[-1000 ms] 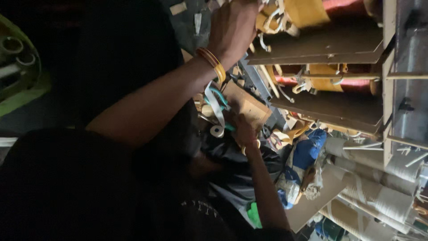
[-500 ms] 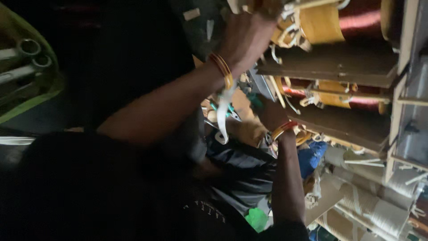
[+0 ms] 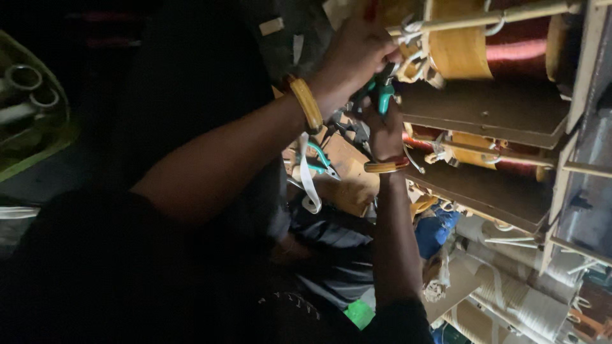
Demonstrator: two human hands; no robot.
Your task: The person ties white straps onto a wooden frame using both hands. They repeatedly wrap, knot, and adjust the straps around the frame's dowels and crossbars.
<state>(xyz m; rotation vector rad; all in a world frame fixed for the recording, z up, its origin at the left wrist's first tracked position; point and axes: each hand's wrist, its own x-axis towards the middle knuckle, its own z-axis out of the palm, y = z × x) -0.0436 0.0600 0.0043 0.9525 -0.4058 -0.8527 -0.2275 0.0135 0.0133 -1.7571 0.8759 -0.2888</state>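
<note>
Both hands up at the copper wire spool with a teal-handled cutter

The left hand closes on the fittings beside the copper wire spool on the upper shelf; the right hand wraps the teal-handled cutter just below. The cutter looks stiff and light, best held by its padded handles; the spool looks heavy, its fine wire easily nicked

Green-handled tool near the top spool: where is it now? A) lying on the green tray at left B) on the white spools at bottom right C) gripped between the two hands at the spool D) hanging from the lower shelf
C: the green-handled tool sits between the left hand and the right hand, beside the copper wire spool.
</note>
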